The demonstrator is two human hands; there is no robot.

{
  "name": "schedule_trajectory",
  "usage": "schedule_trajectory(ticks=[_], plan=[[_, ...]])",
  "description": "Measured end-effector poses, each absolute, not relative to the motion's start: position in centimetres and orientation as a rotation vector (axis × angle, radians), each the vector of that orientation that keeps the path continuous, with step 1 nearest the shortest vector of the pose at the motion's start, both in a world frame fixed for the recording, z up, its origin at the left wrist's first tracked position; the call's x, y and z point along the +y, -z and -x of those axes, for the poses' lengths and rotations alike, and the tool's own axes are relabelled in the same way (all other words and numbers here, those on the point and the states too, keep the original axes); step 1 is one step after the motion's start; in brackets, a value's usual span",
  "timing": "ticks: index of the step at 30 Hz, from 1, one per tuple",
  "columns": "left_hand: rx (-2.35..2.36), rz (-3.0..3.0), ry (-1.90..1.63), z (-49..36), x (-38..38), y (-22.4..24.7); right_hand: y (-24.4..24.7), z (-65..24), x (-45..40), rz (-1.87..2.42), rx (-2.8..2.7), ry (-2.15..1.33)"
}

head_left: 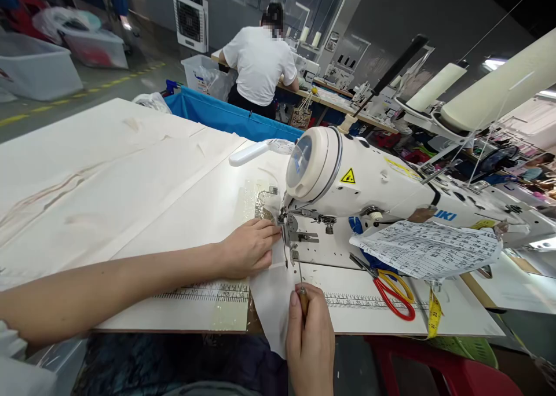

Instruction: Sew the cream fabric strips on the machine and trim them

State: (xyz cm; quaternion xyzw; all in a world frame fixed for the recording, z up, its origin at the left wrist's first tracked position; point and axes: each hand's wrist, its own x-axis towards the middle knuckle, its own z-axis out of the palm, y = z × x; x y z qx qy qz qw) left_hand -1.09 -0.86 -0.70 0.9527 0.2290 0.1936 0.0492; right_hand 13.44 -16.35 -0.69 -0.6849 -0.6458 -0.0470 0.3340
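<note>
The left hand (pixel 249 248) lies palm down at the centre of the frame, fingers together and loosely bent, pressing white fabric (pixel 271 297) beside the needle area of the sewing machine (pixel 369 176). The right hand (pixel 311 338), at lower centre, is closed around the wooden handle of an awl (pixel 303 302); its thin metal shaft points up the frame toward the machine's needle area. The fabric runs from beneath the left hand down over the table's (pixel 195 211) near edge. Red- and yellow-handled scissors (pixel 393 292) rest right of the right hand, near a hanging yellow tape measure (pixel 433 315).
</note>
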Motion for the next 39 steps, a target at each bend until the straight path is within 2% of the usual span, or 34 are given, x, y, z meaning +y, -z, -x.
schedule_trajectory(ticks=[8, 24, 39], plan=[[0.707, -2.909, -0.562, 1.0, -1.1, 0.8, 1.2, -14.2, -17.0, 1.804, -1.792, -0.028], [0.760, -2.987, -0.485, 0.8, -1.2, 0.7, 0.0, -14.2, -16.2, 1.772, -1.903, 0.221], [0.793, -3.020, -0.468, 0.7, -2.6, 0.2, -0.6, -13.9, -15.8, 1.820, -1.965, 0.149]])
